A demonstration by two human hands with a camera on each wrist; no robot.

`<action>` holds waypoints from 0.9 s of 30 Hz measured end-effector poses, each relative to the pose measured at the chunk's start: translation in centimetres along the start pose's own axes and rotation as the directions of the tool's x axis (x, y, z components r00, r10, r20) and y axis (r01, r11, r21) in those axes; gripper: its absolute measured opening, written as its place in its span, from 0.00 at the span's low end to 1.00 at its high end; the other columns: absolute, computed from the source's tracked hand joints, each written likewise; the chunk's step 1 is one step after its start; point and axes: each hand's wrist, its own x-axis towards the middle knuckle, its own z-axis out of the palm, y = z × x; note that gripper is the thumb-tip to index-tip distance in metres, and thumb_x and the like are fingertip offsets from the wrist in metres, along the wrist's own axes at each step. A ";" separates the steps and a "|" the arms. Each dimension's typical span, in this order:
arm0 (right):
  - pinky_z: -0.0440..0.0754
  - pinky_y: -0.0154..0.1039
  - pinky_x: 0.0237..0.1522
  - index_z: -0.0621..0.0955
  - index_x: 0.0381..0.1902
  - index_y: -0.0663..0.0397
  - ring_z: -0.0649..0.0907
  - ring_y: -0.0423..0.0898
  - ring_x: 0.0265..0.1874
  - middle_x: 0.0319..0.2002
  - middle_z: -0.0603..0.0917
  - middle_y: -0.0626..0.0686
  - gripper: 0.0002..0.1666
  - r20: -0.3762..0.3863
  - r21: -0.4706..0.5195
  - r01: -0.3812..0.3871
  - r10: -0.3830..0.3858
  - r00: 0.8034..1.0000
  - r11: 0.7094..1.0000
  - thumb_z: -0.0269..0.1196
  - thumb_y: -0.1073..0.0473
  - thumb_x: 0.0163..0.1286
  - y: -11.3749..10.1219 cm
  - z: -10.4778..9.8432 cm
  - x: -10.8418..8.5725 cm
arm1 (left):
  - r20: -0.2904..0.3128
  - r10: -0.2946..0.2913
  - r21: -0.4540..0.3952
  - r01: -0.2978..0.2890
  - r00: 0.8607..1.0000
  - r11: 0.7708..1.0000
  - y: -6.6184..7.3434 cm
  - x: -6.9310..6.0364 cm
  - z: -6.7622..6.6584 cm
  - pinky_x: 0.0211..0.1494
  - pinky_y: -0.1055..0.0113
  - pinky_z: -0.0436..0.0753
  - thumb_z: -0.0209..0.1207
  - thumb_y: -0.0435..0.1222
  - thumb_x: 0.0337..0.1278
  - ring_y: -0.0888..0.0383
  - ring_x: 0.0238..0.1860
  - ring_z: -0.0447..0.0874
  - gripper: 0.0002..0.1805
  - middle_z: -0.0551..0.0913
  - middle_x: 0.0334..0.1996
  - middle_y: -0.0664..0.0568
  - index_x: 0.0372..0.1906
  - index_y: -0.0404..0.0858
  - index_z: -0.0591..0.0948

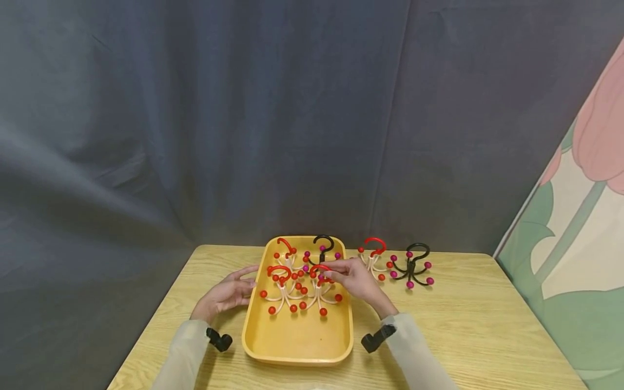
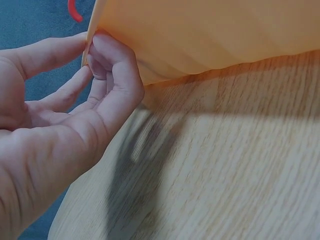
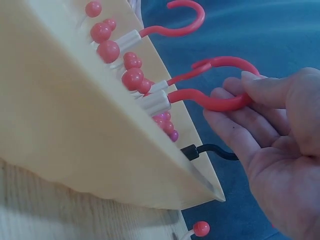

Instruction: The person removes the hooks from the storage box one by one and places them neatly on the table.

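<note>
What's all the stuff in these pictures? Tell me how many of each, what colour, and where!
Tray: 1, yellow-orange, on the table
Held hanger: 1, red hook and white arms with red balls, in the tray's right side
Matching hangers: 3, same colours; two in the tray, one on the table to its right
Black hangers: 2, with magenta balls; one in the tray's back, one far right of the tray
Table: 1, light wood, under everything
Curtain: dark grey-blue, behind the table
Flower panel: 1, pink, green and cream, at right
Wrist cameras: 2, black, one per wrist
Sleeves: 2, whitish, on both arms
Left hand: 1, pinching the tray's rim
Right hand: 1, pinching the held hanger's hook
</note>
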 end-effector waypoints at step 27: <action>0.86 0.29 0.42 0.88 0.58 0.58 0.92 0.57 0.48 0.50 0.92 0.60 0.17 -0.057 -0.009 0.035 -0.036 0.998 0.999 0.66 0.63 0.74 -3.7 -1.9 -0.9 | -0.025 -0.003 -0.016 0.002 1.000 1.000 0.0 -0.3 0.4 0.62 0.48 0.87 0.52 0.26 0.76 0.47 0.63 0.86 0.40 0.79 0.69 0.38 0.86 0.40 0.50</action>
